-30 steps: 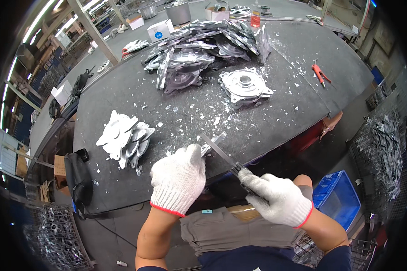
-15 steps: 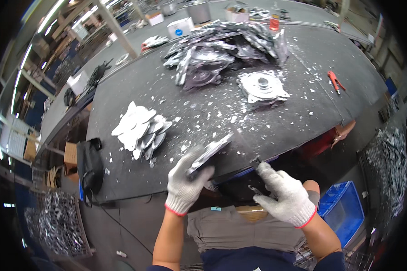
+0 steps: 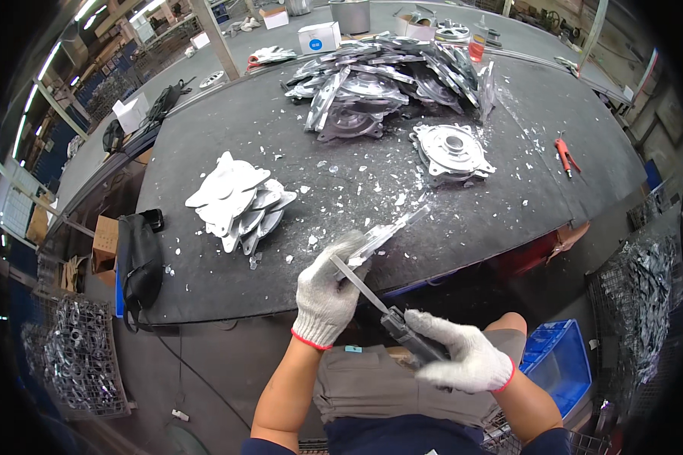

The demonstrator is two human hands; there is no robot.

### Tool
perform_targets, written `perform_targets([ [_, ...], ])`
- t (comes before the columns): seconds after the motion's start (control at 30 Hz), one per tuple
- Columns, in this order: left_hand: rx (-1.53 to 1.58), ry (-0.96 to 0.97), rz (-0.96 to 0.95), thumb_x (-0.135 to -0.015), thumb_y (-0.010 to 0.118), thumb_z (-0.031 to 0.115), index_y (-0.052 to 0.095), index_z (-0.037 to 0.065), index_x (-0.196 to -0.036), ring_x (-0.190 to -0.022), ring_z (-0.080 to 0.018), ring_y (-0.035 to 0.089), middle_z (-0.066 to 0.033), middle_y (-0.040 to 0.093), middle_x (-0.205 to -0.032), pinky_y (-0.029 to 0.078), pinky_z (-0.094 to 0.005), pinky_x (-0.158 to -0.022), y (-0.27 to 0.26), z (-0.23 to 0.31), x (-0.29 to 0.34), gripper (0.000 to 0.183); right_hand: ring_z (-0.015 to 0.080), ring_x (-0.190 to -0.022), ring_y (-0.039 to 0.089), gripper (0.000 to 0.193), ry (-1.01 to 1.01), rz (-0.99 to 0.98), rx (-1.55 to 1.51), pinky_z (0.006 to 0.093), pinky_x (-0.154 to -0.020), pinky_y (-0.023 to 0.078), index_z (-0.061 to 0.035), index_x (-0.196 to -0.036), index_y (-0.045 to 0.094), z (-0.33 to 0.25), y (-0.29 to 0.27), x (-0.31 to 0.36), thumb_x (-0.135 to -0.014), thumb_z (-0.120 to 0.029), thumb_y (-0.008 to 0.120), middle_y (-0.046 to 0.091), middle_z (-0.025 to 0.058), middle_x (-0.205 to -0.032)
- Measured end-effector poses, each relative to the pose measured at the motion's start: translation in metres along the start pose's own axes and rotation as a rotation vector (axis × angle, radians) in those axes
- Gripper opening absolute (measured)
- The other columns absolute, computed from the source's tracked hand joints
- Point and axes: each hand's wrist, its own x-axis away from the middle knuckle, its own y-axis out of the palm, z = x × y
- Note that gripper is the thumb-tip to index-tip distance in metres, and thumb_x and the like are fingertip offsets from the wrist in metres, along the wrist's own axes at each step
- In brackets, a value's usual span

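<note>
In my left hand, gloved in white knit, a flat silver metal casting is gripped by its near end, slanting up over the table's front edge. My right hand, in the same kind of glove, wraps around the thick dark handle of a flat-bladed tool. Its narrow grey blade points up and left, with the tip at the casting beside my left fingers. Whether the tip touches the metal I cannot tell. Left of my hands lies a pile of pale castings; beyond, to the right, sits a short stack of round-centred castings.
A large heap of castings covers the table's far middle. Metal flakes litter the dark tabletop. Red-handled cutters lie at the right. A black bag hangs at the left edge; a blue bin stands low at right.
My right hand has swung the tool down and left, bringing its blade from beyond the casting to the near side. My left hand and the casting have shifted slightly right.
</note>
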Motion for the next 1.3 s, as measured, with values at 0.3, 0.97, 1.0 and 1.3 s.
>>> perform_targets([
  [0.3,-0.132,0.081,-0.017,-0.095,0.079,-0.004,0.074,-0.002,-0.135,-0.12,-0.0266,0.078,-0.0212,0.08,-0.13,0.061,-0.0382,-0.102,-0.002,0.005,0.001,0.041,0.012,-0.075,0.063,0.08,0.311,0.071,-0.518,0.0291,-0.064,0.054,-0.0031,-0.173,0.038,-0.001,0.0,-0.013,-0.101,-0.003,0.074,0.07,0.0105,-0.117],
  [0.97,-0.117,0.083,-0.034,-0.096,0.08,-0.002,0.074,-0.004,-0.135,-0.12,-0.0246,0.078,-0.0208,0.079,-0.13,0.062,-0.0375,-0.1,-0.002,0.004,0.0,0.04,0.0105,-0.079,0.064,0.077,0.312,0.02,-0.543,0.0287,-0.066,0.055,-0.0076,-0.172,0.041,0.006,-0.005,-0.001,-0.103,-0.006,0.074,0.07,0.0057,-0.116],
  [1.0,-0.116,0.083,-0.036,-0.096,0.08,-0.002,0.074,-0.004,-0.135,-0.12,-0.0246,0.078,-0.0208,0.079,-0.13,0.062,-0.0375,-0.1,-0.002,0.004,-0.001,0.04,0.0108,-0.079,0.064,0.076,0.334,0.055,-0.608,0.0292,-0.065,0.054,-0.008,-0.172,0.043,0.004,-0.005,-0.003,-0.103,-0.007,0.075,0.07,0.0049,-0.113],
  [1.3,-0.208,0.123,-0.031,-0.091,0.078,-0.004,0.074,0.0,-0.13,-0.125,-0.0355,0.076,-0.0219,0.077,-0.132,0.061,-0.0394,-0.103,-0.003,0.002,0.001,0.039,0.0129,-0.093,0.073,0.061,-0.183,0.188,0.575,0.0347,-0.084,0.06,0.0012,-0.157,0.06,0.002,0.003,-0.008,-0.1,-0.009,0.082,0.08,0.0069,-0.12],
])
